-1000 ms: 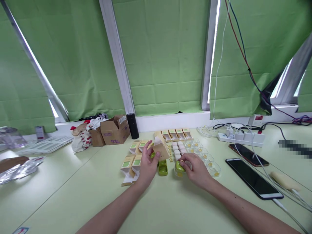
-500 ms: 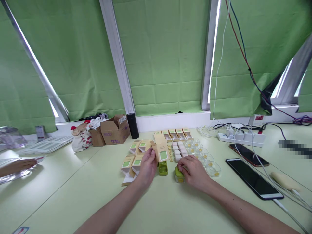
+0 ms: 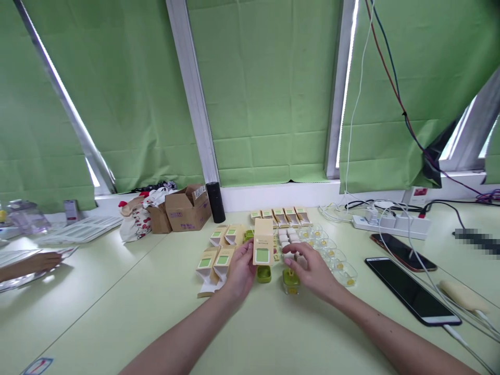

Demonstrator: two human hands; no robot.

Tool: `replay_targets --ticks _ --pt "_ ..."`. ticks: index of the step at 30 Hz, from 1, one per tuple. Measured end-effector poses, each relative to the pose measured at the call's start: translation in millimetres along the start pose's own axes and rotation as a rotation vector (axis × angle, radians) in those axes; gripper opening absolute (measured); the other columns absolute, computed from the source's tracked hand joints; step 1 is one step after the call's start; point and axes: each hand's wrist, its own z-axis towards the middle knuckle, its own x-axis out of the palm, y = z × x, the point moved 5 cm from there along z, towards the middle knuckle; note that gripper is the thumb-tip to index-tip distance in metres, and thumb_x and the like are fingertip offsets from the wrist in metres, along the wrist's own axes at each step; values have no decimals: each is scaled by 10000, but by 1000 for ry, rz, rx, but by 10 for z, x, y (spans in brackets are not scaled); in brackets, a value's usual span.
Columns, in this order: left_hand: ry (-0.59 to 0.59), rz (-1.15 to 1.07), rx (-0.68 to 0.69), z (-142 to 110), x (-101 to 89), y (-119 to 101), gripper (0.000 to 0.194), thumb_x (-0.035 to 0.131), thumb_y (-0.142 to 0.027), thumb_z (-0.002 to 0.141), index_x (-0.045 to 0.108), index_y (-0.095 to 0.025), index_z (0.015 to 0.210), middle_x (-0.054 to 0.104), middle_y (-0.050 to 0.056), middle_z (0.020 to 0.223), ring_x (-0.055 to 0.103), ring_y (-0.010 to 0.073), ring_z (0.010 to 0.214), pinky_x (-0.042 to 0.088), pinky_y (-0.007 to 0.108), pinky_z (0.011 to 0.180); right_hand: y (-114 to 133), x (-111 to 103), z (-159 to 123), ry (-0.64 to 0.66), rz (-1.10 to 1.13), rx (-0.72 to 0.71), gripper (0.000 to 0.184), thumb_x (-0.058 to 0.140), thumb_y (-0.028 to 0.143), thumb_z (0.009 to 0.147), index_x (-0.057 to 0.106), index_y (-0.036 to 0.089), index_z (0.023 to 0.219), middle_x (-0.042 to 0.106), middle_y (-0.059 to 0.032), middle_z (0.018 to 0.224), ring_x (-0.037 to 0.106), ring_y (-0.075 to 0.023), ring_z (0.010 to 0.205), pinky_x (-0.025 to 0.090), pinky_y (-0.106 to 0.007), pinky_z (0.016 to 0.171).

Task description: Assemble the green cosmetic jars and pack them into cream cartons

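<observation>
My left hand [image 3: 242, 271] holds a kraft cardboard box [image 3: 263, 241] with a green label, tilted above the table. Fingers apart, my right hand [image 3: 310, 271] hovers just above and beside a small clear jar with a green lid [image 3: 291, 280]. An open green lid [image 3: 264, 274] lies between the hands, partly under the held box. Pale pinkish-white pieces [image 3: 288, 236] stand in rows beyond my right hand. Several clear square jars [image 3: 340, 268] with yellow marks sit to their right. More kraft boxes [image 3: 206, 259] stand left of my left hand.
At the back is a row of kraft boxes [image 3: 280, 216]. A carton [image 3: 187, 209] and a black cylinder [image 3: 215, 202] stand back left. Two phones [image 3: 410, 290], cables and a power strip [image 3: 390, 225] lie on the right. Another person's hand [image 3: 42, 262] rests on papers at far left.
My right hand has let go of the green-lidded jar and lifted, its fingers spreading. The box in my left hand has turned more toward me. The view has shifted slightly.
</observation>
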Motion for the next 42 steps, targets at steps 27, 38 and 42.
replay_targets --ticks 27,38,42 --pt "89 330 283 3 286 -78 556 720 -188 788 635 -196 1338 659 138 1423 584 302 1364 462 436 1141 -89 229 476 56 1014 358 394 914 513 673 771 187 842 765 -77 813 666 -178 676 538 -295 597" --pt "101 452 345 -22 192 -9 523 724 -311 880 563 -198 1365 632 159 1429 596 307 1339 495 422 1100 -111 289 382 36 888 283 435 858 546 759 777 187 992 758 -70 907 669 -180 760 536 -294 647" --pt "115 498 369 -42 170 -5 510 688 -319 914 537 -209 1389 609 151 1452 582 302 1354 489 420 1106 -102 282 372 32 846 269 455 852 545 764 764 184 1026 767 -79 967 671 -185 794 534 -291 660"
